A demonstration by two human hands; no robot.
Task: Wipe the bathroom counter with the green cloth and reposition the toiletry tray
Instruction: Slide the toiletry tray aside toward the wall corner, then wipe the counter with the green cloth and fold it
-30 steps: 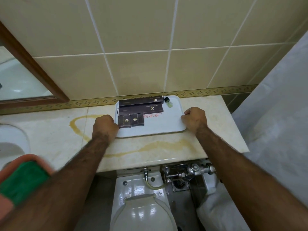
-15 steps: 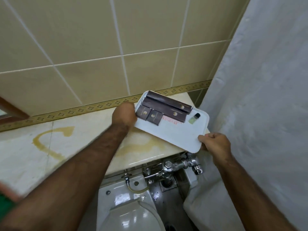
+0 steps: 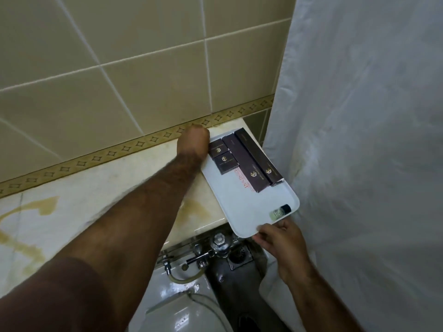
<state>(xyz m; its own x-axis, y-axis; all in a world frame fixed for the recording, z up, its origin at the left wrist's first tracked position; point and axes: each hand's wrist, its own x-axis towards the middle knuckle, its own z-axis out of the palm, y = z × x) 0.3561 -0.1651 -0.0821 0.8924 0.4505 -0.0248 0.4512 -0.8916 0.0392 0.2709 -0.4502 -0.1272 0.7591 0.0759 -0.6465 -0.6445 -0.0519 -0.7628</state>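
Note:
The white toiletry tray [image 3: 242, 207] lies turned lengthwise at the right end of the marble counter [image 3: 100, 202], its near end jutting past the counter's front edge. Dark brown boxes [image 3: 249, 161] sit at the tray's far end and a small green bottle [image 3: 280, 212] lies at its near end. My left hand [image 3: 193, 142] grips the tray's far left corner by the wall. My right hand [image 3: 279, 238] holds the near edge from below. Yellow-brown stains [image 3: 36, 204] streak the counter. The green cloth is out of view.
A white shower curtain [image 3: 359, 140] hangs right beside the tray. Below the counter are a chrome flush valve [image 3: 217, 244], a floor drain [image 3: 239, 256] and the toilet [image 3: 182, 307]. Beige wall tiles with a patterned border [image 3: 119, 149] back the counter.
Both hands have swung the tray from the counter's middle to its right end and rotated it clockwise so it points toward me. The green bottle has rolled to the near end. The view panned right.

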